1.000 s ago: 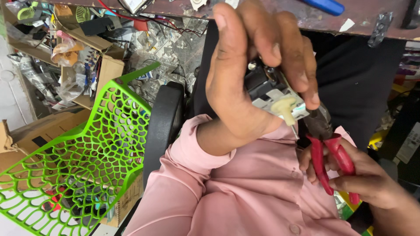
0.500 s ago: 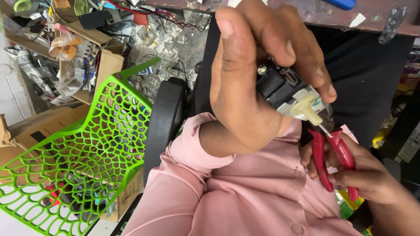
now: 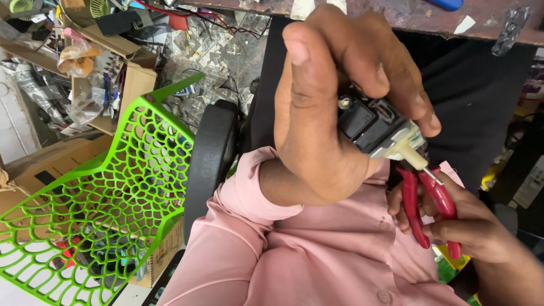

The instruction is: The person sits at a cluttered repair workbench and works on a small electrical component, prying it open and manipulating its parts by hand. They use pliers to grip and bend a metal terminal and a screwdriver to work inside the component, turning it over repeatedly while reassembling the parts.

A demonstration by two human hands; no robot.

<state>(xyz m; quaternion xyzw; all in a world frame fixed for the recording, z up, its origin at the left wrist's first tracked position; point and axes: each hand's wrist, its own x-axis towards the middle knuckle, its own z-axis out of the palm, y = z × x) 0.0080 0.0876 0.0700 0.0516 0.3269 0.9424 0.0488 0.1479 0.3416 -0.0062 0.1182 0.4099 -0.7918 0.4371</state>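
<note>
the left hand (image 3: 334, 113) fills the middle of the view, fingers curled and pressed tight around a small black electrical part (image 3: 371, 122), thumb up at twelve o'clock along its near side. a cream plastic stub (image 3: 409, 154) juts from the part toward five o'clock, and a thin metal pin (image 3: 433, 177) runs out of it. the right hand (image 3: 462, 224) sits at four o'clock of the part, fingers wrapped closed around the red handles of a pair of pliers (image 3: 426, 207); the handles stand close together. the nose of the pliers reaches up to the stub, but whether it bites the pin or only lies beside it i cannot tell, the tips are hidden behind the stub.

as a judgement: the part is in hand and the tool is at the pin, so the work on that pin looks to be mid-way; the pin is straight and attached, nothing pulled or cut off.

at nine o'clock stands a green lattice plastic chair (image 3: 107, 204), with cardboard boxes (image 3: 54, 164) behind it. a pink shirt (image 3: 317, 255) covers the lower frame, and a worn workbench edge (image 3: 396, 14) runs along twelve o'clock.
</note>
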